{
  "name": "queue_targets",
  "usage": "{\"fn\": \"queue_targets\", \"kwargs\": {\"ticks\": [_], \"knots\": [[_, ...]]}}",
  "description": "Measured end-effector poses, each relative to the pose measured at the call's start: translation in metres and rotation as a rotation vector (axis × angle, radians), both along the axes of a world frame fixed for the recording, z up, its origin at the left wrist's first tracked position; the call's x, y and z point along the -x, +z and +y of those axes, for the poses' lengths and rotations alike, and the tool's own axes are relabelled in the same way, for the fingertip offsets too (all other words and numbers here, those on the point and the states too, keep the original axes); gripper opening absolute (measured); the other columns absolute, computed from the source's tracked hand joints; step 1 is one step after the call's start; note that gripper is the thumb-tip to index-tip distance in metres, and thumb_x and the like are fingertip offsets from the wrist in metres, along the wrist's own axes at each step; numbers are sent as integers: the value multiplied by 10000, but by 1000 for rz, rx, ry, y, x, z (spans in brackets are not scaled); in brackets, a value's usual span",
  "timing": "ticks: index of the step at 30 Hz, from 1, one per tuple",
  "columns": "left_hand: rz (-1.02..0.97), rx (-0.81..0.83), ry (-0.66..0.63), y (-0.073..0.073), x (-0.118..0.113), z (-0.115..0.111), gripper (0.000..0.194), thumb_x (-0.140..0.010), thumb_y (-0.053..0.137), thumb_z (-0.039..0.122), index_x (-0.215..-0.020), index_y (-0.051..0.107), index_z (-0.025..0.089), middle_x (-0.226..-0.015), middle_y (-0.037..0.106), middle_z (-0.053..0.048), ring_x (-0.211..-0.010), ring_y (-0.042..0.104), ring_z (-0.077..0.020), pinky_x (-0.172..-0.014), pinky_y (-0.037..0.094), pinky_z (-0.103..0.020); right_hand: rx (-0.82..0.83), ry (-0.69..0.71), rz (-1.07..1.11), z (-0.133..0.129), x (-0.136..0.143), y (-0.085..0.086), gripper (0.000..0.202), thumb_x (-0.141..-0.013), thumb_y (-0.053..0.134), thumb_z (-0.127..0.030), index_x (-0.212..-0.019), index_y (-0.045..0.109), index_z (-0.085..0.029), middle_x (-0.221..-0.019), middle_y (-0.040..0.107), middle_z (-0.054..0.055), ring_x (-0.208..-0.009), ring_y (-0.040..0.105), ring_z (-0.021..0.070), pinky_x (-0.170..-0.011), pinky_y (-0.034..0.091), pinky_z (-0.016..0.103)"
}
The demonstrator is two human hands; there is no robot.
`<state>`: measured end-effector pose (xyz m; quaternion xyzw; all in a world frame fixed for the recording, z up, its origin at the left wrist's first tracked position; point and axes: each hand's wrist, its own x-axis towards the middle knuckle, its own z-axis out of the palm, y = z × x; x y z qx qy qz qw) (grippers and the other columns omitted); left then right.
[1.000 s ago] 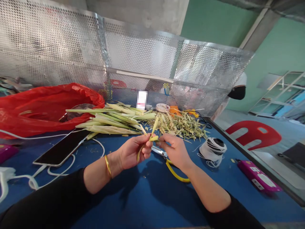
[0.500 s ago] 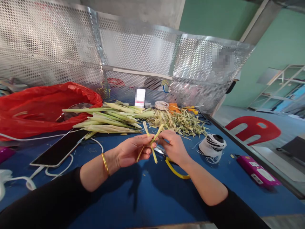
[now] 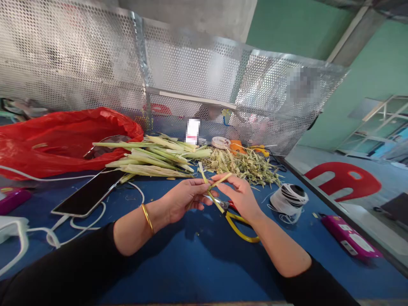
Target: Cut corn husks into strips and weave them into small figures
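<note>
Between thumb and fingers, my left hand [image 3: 185,198] pinches crossed pale-green leaf strips [image 3: 202,172] where they meet. My right hand [image 3: 240,197] grips the end of one strip, its thumb and forefinger closed on it. Another strip end hangs down past the crossing. Beneath my right hand lies a pair of scissors [image 3: 243,229] with yellow and red handles, partly covered. Behind my hands is a pile of long pale-green leaves [image 3: 153,159]. To its right spreads a heap of shredded, drier leaf bits [image 3: 248,168].
A red plastic bag [image 3: 63,131] and a cabled tablet [image 3: 89,193] lie at left. White cord on a spool [image 3: 288,203] and a purple packet [image 3: 349,238] are at right. A perforated metal screen [image 3: 191,68] stands behind the blue table [image 3: 191,267].
The crossed strips have turned: one that pointed up now leans right into my right hand's fingers, and the lower end swings rightward. The whole view has shifted slightly.
</note>
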<state>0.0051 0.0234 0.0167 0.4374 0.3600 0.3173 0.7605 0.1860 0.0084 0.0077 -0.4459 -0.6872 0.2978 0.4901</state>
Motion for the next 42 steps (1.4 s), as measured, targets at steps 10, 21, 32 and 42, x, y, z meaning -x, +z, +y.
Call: {"fn": "queue_targets", "kwargs": {"ticks": [10, 21, 32, 42], "knots": [[279, -231, 26, -12, -6, -1, 222, -782, 603, 347, -809, 645, 131, -739, 690, -34, -460, 578, -76, -415, 381, -176, -202, -143, -121, -5, 3, 0, 171, -849, 569, -290, -751, 673, -198, -796, 678, 47, -790, 608, 194, -767, 454, 326], [481, -365, -202, -15, -16, -17, 279, -788, 516, 369, -832, 682, 149, -756, 726, -53, -469, 619, -109, -388, 367, -169, 190, -61, -45, -4, 9, -6, 247, -756, 646, -343, -589, 573, -176, -595, 557, -25, -557, 478, 115, -540, 387, 243], [415, -309, 132, -16, -15, -12, 237, -755, 507, 296, -705, 678, 140, -686, 708, -53, -383, 542, -89, -324, 314, -168, -363, -293, -398, -18, 14, -4, 61, -839, 592, -204, -791, 630, -208, -760, 694, 5, -707, 612, 154, -691, 453, 268], [88, -71, 306, -14, -19, -22, 173, -729, 588, 293, -700, 661, 139, -581, 611, -7, -506, 552, -94, -495, 452, -186, -828, -244, -668, -30, 30, -7, 155, -881, 521, -86, -790, 601, -183, -704, 678, 25, -660, 620, 128, -718, 436, 289]]}}
